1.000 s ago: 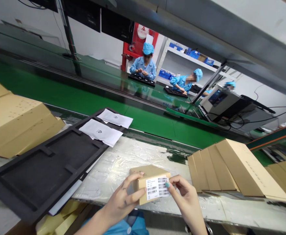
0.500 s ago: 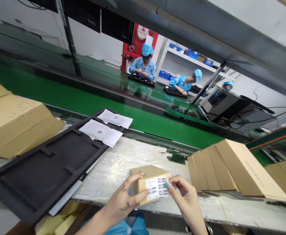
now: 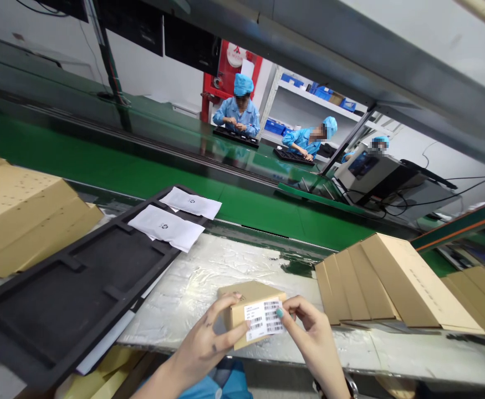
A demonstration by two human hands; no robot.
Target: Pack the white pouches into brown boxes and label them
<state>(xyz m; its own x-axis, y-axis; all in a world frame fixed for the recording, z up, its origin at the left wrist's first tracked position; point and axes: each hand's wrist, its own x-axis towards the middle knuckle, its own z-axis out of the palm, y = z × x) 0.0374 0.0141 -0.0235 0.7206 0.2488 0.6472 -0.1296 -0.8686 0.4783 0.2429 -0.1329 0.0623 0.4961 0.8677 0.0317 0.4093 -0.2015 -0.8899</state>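
Observation:
A small brown cardboard box (image 3: 250, 289) is on the worktop in front of me. My left hand (image 3: 205, 339) grips its left side, thumb on the front face and fingers over the top edge. Across that front face lies a white barcode label (image 3: 255, 334), printed with several barcodes. My right hand (image 3: 315, 333) is closed in a pinch at the label's right edge, the thumb with its green nail resting on the label. The fingertips behind that edge are partly hidden.
To the left are a black tray (image 3: 55, 354) with two white packets (image 3: 167, 226) on its far end, and cardboard boxes (image 3: 21, 210). More boxes (image 3: 375, 277) lean in a row on the right. Beyond runs a green conveyor belt (image 3: 242, 206); co-workers (image 3: 242, 108) sit across it.
The whole view has shifted slightly, so surroundings appear a little further left. Both hands keep their places on the box and label.

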